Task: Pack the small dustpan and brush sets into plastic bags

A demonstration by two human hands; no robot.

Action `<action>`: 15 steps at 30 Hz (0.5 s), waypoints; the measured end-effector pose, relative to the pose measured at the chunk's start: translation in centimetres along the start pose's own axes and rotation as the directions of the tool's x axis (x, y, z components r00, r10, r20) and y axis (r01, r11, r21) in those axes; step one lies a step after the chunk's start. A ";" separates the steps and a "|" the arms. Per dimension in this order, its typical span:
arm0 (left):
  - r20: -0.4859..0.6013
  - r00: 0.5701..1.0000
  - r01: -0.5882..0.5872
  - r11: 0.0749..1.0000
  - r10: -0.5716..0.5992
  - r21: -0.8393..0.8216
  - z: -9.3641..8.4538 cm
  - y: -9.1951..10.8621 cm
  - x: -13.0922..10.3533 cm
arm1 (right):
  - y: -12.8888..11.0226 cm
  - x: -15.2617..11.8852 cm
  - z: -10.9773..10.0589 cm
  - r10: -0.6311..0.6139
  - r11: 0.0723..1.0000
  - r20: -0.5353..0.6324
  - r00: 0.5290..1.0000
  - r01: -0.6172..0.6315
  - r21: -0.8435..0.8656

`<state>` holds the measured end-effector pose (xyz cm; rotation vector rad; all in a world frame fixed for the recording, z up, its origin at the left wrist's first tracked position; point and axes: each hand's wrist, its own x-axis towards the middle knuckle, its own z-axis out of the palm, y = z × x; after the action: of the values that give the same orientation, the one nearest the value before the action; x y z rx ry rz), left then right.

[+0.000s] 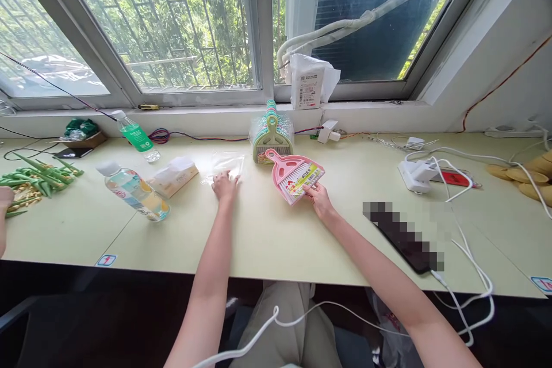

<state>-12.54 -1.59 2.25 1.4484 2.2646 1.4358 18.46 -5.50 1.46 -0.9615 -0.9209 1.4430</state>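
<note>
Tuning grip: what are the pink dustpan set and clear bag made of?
Pink dustpan set: likely molded plastic, smooth, slightly glossy; even color, cleanly cut openings.
Clear bag under left hand: probably thin, glossy plastic film; table shows through, creases catch light.

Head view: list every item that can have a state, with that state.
Pink dustpan set: brush nested in pan, held by right hand
Clear bag: lying flat, left hand on it
Green-label bottle: capped
Patterned bottle: capped
Tissue pack: open, tissue protruding
Phone: cable plugged in
Power strip: adapter plugged in
</note>
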 end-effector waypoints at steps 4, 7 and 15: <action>0.080 0.997 -0.009 0.975 -0.009 0.221 0.5 -0.6 -0.3 | 0.2 0.1 -0.1 0.008 1.000 0.006 1.000 -0.008 0.014; 0.039 0.999 0.024 0.974 -0.034 0.225 0.2 -0.1 -0.2 | 0.3 0.1 -0.2 -0.002 1.000 0.001 1.000 0.002 0.017; -0.291 0.954 -0.025 0.986 0.073 0.164 -1.3 3.3 -1.3 | -0.8 -0.6 0.2 -0.087 0.996 -0.019 0.996 0.087 -0.017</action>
<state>-10.31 -3.05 4.98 1.4230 2.5916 1.6179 18.56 -6.01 2.35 -0.9347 -0.9501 1.3529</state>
